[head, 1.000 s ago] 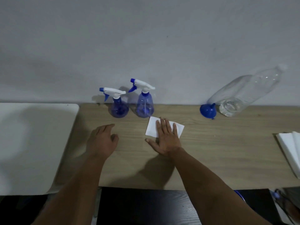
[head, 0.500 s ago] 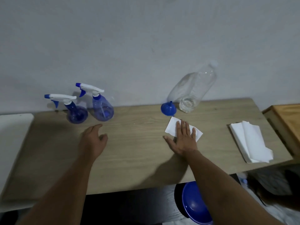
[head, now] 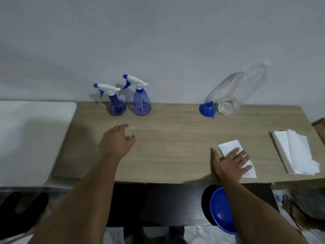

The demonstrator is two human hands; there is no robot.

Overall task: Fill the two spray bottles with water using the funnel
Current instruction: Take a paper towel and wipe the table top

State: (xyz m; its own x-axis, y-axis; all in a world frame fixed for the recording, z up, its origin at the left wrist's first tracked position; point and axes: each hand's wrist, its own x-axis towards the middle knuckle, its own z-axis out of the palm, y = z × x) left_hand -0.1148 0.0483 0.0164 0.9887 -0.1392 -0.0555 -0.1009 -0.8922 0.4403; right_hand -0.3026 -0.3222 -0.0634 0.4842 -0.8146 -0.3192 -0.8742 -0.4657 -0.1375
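Two blue spray bottles with white triggers stand at the back of the wooden table (head: pixel 175 131), the round one (head: pixel 116 107) left of the taller cone-shaped one (head: pixel 141 103). A blue funnel (head: pixel 207 110) lies on its side further right, beside a clear plastic water bottle (head: pixel 239 92) that stands capped by the wall with a little water at its bottom. My left hand (head: pixel 117 141) rests on the table in front of the spray bottles, fingers loosely curled, holding nothing. My right hand (head: pixel 230 164) presses flat on a white tissue (head: pixel 230 147) near the table's front edge.
A stack of white tissues (head: pixel 295 154) lies at the right end of the table. A white surface (head: pixel 31 138) adjoins the table on the left. Below the front edge sits a blue bowl (head: pixel 221 210) on a dark shelf (head: pixel 158 203).
My right hand has slid the tissue across the table to the right and toward the front edge. My left hand has stayed near the spray bottles. The camera view has swung sideways.
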